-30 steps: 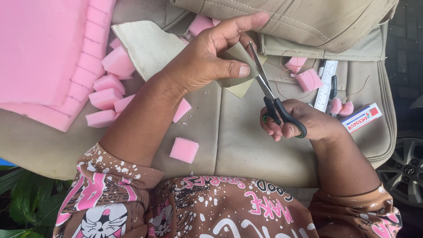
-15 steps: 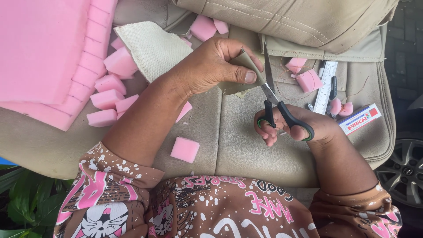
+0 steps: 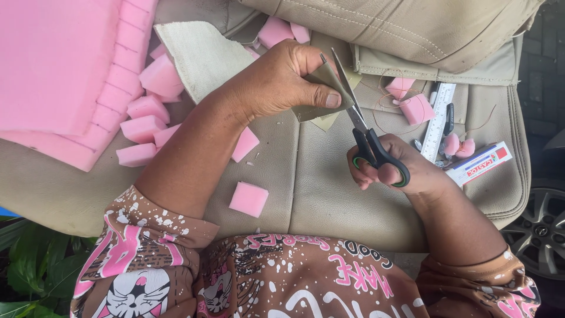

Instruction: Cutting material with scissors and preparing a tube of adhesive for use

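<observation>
The left hand (image 3: pixel 276 82) pinched a small, stiff olive-tan fabric scrap (image 3: pixel 321 97) over the smooth beige leatherette seat cover (image 3: pixel 306 182). The right hand (image 3: pixel 394 171) gripped black-handled steel scissors (image 3: pixel 365 132), blades apart around the scrap. Spongy pink foam cubes (image 3: pixel 248 199) lay scattered.

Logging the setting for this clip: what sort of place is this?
Probably an outdoor upholstery spot beside a car. Beige seat covers serve as the work surface, pink foam blocks lie around, a car wheel shows at right, and green leaves at lower left.
</observation>
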